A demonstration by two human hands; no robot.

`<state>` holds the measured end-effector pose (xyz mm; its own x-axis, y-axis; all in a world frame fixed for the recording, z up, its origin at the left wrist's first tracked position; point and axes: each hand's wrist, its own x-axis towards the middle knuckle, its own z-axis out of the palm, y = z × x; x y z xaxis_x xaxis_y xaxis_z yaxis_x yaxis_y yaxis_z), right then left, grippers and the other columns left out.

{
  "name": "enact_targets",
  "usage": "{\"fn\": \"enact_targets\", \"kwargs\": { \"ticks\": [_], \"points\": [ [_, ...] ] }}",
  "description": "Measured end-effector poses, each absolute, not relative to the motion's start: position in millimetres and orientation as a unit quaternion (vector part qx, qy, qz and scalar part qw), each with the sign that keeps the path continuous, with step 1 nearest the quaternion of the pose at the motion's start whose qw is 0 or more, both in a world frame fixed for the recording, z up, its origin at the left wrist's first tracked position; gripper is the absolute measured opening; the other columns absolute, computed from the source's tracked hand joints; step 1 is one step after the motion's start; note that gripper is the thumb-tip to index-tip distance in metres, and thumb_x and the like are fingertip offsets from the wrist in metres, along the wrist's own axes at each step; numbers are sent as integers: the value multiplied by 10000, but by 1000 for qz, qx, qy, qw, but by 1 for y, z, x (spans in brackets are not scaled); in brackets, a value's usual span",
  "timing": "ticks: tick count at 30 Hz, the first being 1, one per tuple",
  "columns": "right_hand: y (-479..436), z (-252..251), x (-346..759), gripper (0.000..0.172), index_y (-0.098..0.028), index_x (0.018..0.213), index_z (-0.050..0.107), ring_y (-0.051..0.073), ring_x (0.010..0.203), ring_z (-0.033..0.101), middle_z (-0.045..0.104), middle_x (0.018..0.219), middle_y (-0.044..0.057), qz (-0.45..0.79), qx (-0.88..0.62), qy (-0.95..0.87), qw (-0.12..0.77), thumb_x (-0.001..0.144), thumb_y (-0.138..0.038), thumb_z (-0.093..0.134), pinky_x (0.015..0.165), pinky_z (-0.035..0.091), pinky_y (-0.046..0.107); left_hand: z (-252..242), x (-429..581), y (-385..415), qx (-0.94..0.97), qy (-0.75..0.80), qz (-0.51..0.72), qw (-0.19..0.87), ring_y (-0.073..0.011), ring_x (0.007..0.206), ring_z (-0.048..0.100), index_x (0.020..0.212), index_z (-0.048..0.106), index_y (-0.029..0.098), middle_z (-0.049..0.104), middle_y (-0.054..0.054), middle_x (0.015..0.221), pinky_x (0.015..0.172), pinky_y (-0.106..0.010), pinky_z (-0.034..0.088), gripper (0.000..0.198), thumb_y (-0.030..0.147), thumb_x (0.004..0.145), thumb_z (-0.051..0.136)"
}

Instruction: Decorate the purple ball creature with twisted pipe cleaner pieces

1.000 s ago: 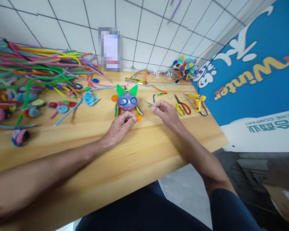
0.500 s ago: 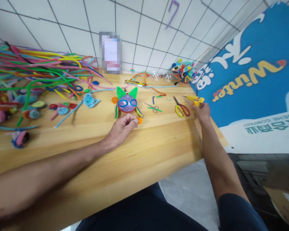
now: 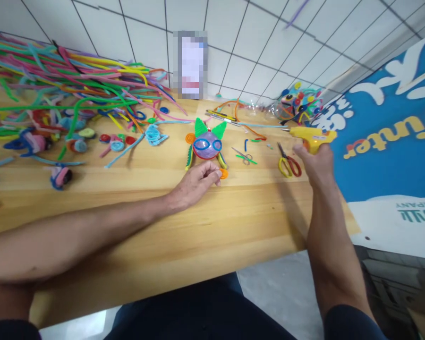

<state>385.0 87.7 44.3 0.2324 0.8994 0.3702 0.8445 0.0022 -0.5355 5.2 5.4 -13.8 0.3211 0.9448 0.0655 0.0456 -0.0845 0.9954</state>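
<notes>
The right hand (image 3: 315, 163) is closed round the grip of a yellow hot-glue gun (image 3: 311, 136), holding it near the right end of the wooden counter (image 3: 233, 222) with its nozzle pointing left. The left hand (image 3: 196, 182) rests on the counter, its fingertips pinched together on a small orange coil (image 3: 224, 174) at the lower edge of a pipe-cleaner figure (image 3: 206, 145) with a purple face, blue glasses and green ears. Yellow-and-red scissors (image 3: 288, 164) lie just beside the right hand, and a loose heap of pipe cleaners (image 3: 74, 89) covers the far left of the counter. This looks like a gluing step, with the gun in hand but well apart from the figure. The next move calls for a steady nozzle brought to the coil while the left hand pins it in place.
</notes>
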Motion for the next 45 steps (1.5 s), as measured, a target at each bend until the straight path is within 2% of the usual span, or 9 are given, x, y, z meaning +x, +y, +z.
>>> {"fn": "enact_targets", "kwargs": {
  "ticks": [3,7,12,20,25,30,35,40,45],
  "points": [
    [79,48,325,501,-235,1064,645,328,963,714,751,1016,104,27,-698,-637,328,743,-577,818,844,585,483,-14,6,7,598,407,412,554,-118,676,524,892,619,184,751,-32,874,637,-258,401,248,404,997,570],
    [65,41,279,498,-240,1020,634,310,840,717,738,905,94,46,-673,-677,295,747,-607,830,727,589,440,-10,6,8,599,409,393,565,-116,678,554,889,622,176,755,-30,840,658,-251,431,220,362,996,575],
    [56,26,277,558,-239,940,615,266,659,672,697,755,69,91,-663,-690,277,729,-711,826,577,560,398,-4,6,9,608,418,377,560,-121,707,577,882,648,168,732,-19,790,670,-239,456,183,300,987,576],
    [54,20,278,524,-255,875,584,230,574,641,699,726,67,99,-647,-698,289,734,-705,812,506,528,364,1,6,9,615,417,362,563,-114,687,528,879,690,159,647,6,734,633,-226,417,198,279,981,570],
    [51,22,280,354,-253,886,583,235,610,646,702,752,58,78,-633,-727,255,802,-550,758,549,525,367,0,5,10,619,427,348,560,-115,636,457,876,703,166,561,27,667,588,-236,354,202,294,973,580],
    [50,24,280,271,-258,866,570,231,617,631,696,733,42,70,-635,-728,248,769,-433,753,570,518,359,1,5,10,615,437,340,562,-113,613,428,877,691,175,514,40,642,573,-243,326,190,302,969,586],
    [48,25,274,213,-265,817,548,223,595,613,661,676,18,82,-645,-722,239,743,-371,717,562,496,352,1,5,10,627,432,339,553,-112,654,466,882,691,166,582,23,696,597,-233,357,176,271,969,580],
    [46,27,275,206,-269,812,548,237,656,636,652,672,25,96,-626,-739,233,777,-397,706,569,481,343,-4,5,11,649,410,343,541,-115,713,558,883,693,163,707,-14,825,664,-236,429,171,257,969,578],
    [46,31,277,200,-263,786,551,230,638,622,667,690,36,90,-616,-751,221,764,-399,695,573,479,348,-8,4,10,659,402,346,534,-129,769,612,899,698,167,735,-26,866,699,-242,458,171,278,974,592]
  ]
}}
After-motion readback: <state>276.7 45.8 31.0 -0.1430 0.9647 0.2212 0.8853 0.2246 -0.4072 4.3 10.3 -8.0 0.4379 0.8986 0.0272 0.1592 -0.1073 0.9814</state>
